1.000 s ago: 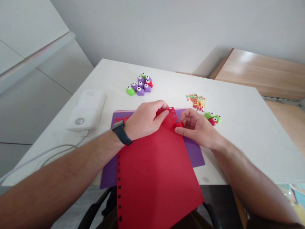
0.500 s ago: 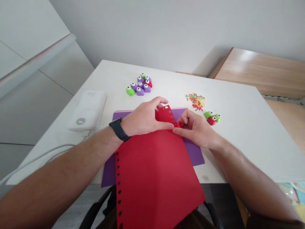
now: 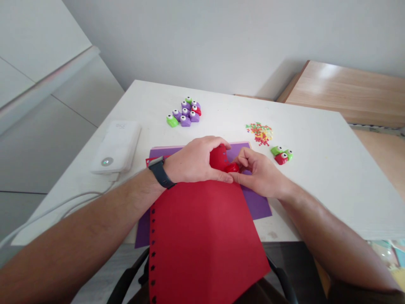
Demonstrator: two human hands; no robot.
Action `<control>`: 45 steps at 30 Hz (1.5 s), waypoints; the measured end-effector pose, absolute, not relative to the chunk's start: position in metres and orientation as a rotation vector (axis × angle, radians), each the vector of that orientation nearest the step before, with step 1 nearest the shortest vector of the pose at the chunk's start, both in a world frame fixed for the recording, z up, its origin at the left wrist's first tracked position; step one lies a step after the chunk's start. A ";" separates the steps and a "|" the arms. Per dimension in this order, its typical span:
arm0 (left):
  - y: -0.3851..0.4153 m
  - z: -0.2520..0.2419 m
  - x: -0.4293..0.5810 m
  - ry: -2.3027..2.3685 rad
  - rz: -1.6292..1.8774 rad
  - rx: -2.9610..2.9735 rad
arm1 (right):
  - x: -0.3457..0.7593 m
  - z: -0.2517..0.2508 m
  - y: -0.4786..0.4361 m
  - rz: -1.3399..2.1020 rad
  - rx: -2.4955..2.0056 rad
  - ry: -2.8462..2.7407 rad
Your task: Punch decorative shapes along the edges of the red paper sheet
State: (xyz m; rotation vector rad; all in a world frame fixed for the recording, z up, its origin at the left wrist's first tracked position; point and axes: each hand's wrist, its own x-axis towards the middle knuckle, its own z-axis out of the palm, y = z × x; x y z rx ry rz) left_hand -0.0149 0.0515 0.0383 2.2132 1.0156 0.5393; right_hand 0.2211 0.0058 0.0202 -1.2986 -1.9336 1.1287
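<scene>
A sheet of red paper (image 3: 205, 228) hangs over the table's front edge, with a row of punched shapes down its left side and more holes near its far right edge. My left hand (image 3: 199, 162), with a dark watch at the wrist, grips the paper's far part between thumb and fingers. Closed around a small red craft punch (image 3: 233, 167) is my right hand (image 3: 257, 171); the punch sits at the paper's right edge. Both thumb tips nearly meet there. Purple paper (image 3: 257, 202) lies beneath the red sheet.
Several purple, green and red craft punches (image 3: 185, 121) stand at the back, and three more punches (image 3: 281, 158) at the right. Paper confetti (image 3: 261, 133) is piled nearby. A white power bank (image 3: 117, 145) with a cable (image 3: 85, 194) lies at the left.
The red paper has shifted left and slightly toward me, and its far part now bends up inside my left hand. The punch has moved slightly left with my right hand.
</scene>
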 end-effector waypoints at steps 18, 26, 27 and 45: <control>0.048 0.043 -0.013 0.934 0.344 2.172 | 0.218 0.030 0.004 0.972 -1.341 -2.035; 0.047 0.039 -0.010 0.934 0.352 2.197 | 0.217 0.032 0.004 0.895 -1.368 -2.076; 0.047 0.039 -0.010 0.937 0.349 2.204 | 0.217 0.032 0.004 0.885 -1.367 -2.078; 0.048 0.038 -0.007 0.965 0.330 2.242 | 0.216 0.027 0.006 0.764 -1.295 -2.159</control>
